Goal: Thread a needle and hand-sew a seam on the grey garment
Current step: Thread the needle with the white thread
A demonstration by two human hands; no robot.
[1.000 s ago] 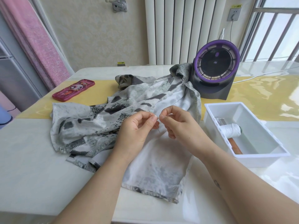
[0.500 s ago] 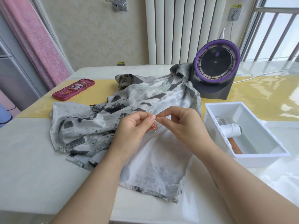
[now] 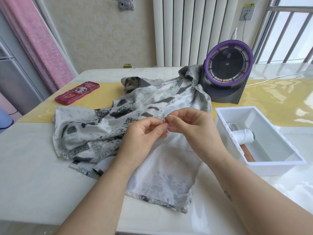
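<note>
Directly under both grips: grey garment (image 3: 101, 131), lying spread. With left hand (image 3: 144, 135), pinches needle (image 3: 163, 117) upright, eye end presumably topmost. With right hand (image 3: 193, 128), pinches thread (image 3: 170, 127) just right of that tip. Likely calls for a short leftward feed, crosswise to the needle's long axis.

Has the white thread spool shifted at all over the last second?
No. The thread spool lies at the same spot inside the white bin, and it sits the same way relative to the bin's walls as it did a second ago.
</note>
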